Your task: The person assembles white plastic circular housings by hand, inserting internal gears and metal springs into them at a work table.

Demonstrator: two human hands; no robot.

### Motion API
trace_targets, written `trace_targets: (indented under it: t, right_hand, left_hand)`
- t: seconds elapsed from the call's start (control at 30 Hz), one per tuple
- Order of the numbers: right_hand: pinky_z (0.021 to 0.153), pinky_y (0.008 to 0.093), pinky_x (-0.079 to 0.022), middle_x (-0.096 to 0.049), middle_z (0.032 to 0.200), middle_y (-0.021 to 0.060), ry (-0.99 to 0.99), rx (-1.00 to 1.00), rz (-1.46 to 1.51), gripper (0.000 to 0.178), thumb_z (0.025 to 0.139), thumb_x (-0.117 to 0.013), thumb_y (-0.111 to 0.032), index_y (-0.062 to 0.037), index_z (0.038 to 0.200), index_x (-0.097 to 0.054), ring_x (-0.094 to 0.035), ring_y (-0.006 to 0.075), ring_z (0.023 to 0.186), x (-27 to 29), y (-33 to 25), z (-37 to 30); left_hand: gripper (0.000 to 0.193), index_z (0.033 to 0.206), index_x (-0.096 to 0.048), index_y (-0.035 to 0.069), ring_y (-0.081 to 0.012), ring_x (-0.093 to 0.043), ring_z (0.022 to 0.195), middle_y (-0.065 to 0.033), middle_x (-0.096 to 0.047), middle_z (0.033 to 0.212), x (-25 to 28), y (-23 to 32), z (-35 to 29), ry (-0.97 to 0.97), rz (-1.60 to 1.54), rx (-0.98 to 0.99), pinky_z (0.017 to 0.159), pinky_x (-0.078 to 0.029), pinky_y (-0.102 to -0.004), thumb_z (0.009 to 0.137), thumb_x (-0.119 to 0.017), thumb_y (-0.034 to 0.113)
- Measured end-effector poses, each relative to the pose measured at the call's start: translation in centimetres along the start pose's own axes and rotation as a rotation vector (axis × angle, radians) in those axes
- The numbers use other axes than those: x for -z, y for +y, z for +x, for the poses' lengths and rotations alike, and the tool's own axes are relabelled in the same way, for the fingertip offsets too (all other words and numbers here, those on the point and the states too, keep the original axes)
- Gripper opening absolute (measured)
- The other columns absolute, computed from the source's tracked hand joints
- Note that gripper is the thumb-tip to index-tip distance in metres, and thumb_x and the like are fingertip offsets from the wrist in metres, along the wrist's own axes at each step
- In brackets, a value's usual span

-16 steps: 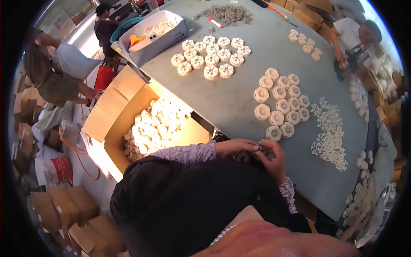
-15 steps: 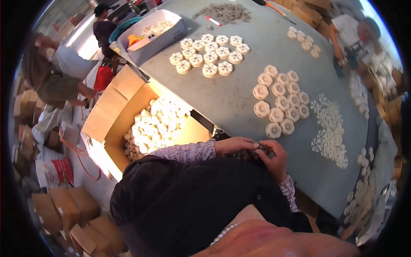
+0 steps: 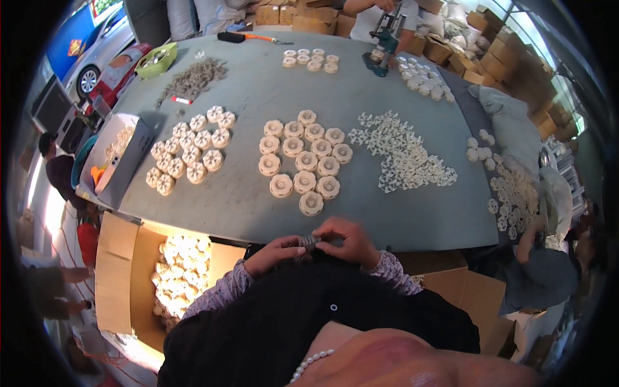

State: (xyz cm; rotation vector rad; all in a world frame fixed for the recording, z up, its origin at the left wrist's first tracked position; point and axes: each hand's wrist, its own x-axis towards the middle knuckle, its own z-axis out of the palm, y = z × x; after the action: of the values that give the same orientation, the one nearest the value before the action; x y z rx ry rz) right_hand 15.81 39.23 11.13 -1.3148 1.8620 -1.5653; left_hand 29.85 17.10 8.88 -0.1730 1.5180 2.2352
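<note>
My left hand (image 3: pixel 277 253) and my right hand (image 3: pixel 348 241) meet close to my body, by the near edge of the grey table. Between their fingers is a small grey ribbed piece (image 3: pixel 309 241), perhaps a cluster of small parts; its kind is too small to make out. The left fingers are closed around it from one side, while the right thumb and fingertips pinch at its other side. Past the hands, round cream-coloured plastic parts with a centre recess (image 3: pixel 305 182) stand in a group. Flat white star-like pieces (image 3: pixel 403 158) lie heaped to their right.
More cream parts with a spoked top (image 3: pixel 191 155) stand at left. Behind them lie a grey heap of small pieces (image 3: pixel 200 76) and a red-white marker (image 3: pixel 182 100). An open carton (image 3: pixel 116 277) of cream parts sits below left. Across the table, a person works at a green hand press (image 3: pixel 385 42).
The view has swung, bringing more of the table's far and right sides into sight. My hands stay together on the small grey piece.
</note>
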Motion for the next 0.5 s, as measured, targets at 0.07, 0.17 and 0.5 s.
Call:
trace_targets:
  t: [0.07, 0.17, 0.5]
  right_hand:
    - [0.09, 0.0312, -0.059, -0.07, 0.111, 0.0085, -0.111, -0.283, 0.218, 0.025, 0.089, -0.081, -0.004, -0.0009, 0.112, -0.071, -0.071, 0.0165, 0.105, -0.5, 1.1, -0.6]
    - [0.09, 0.0312, -0.059, -0.071, 0.111, 0.0078, -0.089, -0.437, 0.333, 0.023, 0.091, -0.08, -0.006, -0.0017, 0.112, -0.071, -0.07, 0.0143, 0.105, -0.7, 1.7, -0.8]
    - [0.088, 0.0349, -0.059, -0.069, 0.105, 0.0114, -0.136, 0.329, -0.318, 0.022, 0.089, -0.079, -0.001, -0.0041, 0.109, -0.071, -0.072, 0.0289, 0.099, -0.6, 2.2, 2.1]
  left_hand:
    - [0.029, 0.116, -0.071, 0.003, -0.006, -0.06, 0.082, 0.002, -0.069, 0.094, -0.7, 0.1, 0.6, 0.093, 0.015, -0.111, 0.078, -0.048, -0.022, 0.104, -0.067, 0.029]
    - [0.028, 0.115, -0.072, 0.003, -0.0065, -0.061, 0.083, 0.0012, -0.07, 0.094, 0.9, -1.5, 1.7, 0.109, 0.221, -0.136, 0.078, -0.048, -0.0212, 0.104, -0.066, 0.028]
    - [0.036, 0.106, -0.071, 0.011, -0.0069, -0.061, 0.065, 0.0001, -0.07, 0.085, 1.7, -0.1, 2.0, 0.174, -0.164, 0.054, 0.056, -0.046, -0.0212, 0.107, -0.057, 0.044]
